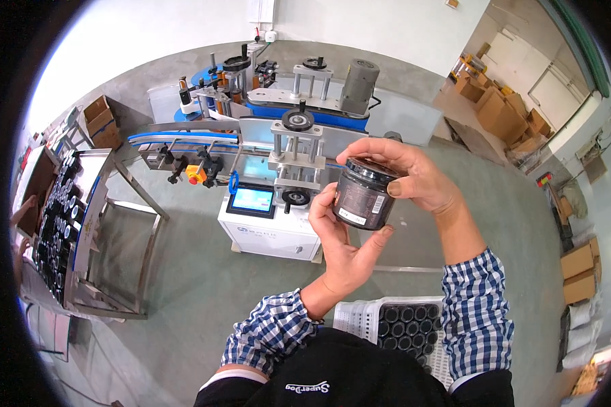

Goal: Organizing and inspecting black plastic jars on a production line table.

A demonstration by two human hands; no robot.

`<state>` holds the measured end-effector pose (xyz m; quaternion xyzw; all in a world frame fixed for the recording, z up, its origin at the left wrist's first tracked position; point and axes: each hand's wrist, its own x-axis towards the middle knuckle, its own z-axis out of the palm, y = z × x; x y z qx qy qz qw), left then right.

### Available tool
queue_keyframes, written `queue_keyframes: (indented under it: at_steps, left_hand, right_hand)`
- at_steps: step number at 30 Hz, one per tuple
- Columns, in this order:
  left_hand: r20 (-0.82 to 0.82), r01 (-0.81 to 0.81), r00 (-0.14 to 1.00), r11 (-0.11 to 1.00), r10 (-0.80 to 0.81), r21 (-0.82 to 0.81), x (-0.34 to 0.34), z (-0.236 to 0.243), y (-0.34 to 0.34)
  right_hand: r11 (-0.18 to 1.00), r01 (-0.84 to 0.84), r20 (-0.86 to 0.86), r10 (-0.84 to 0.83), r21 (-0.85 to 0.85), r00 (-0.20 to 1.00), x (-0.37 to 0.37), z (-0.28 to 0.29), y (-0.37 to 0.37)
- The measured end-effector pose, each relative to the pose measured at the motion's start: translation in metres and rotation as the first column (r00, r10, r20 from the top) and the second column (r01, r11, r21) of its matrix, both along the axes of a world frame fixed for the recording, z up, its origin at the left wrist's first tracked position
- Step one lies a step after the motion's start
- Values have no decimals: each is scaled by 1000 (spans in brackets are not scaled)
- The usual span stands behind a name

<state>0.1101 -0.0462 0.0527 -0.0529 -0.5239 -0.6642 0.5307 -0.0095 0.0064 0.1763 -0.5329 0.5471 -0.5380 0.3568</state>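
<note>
A dark jar (pixel 361 197) with a black lid and a printed label is held up in front of me, slightly tilted. My left hand (pixel 346 254) grips its lower part, fingers at the left side and thumb near the base. Around the lid and upper right side, my right hand (pixel 421 178) is closed, with its thumb on the front. Behind the jar stands a labelling machine (pixel 299 152) with handwheels, a conveyor and a grey motor. Its lit touchscreen (pixel 252 199) sits to the left of my hands.
Below my arms is a white plastic crate (pixel 357 319) holding several black-lidded jars (pixel 407 329). On the left, a metal-framed table (pixel 108 197) carries many dark jars; another person's hand (pixel 28 205) shows beside it. Cardboard boxes (pixel 502 115) are piled at the far right.
</note>
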Motion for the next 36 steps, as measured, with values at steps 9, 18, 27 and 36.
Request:
queue_keyframes:
  at_steps: [9,18,27,36]
  left_hand:
    - [116,684,655,651,-747,330,-62,-30,-10]
    - [296,775,-4,185,-955,605,-178,-113,75]
    - [552,585,-410,255,-726,770,-156,-173,118]
    - [730,431,-383,589,-566,684,-55,-162,54]
  right_hand:
    - [920,284,-298,-200,270,933,-74,-37,79]
    - [573,656,-96,-712,491,695,-115,-155,229]
    - [-386,731,-578,-816,562,14,-6,-334,406]
    - [-756,429,-804,-585,495,-104,34,-375,420]
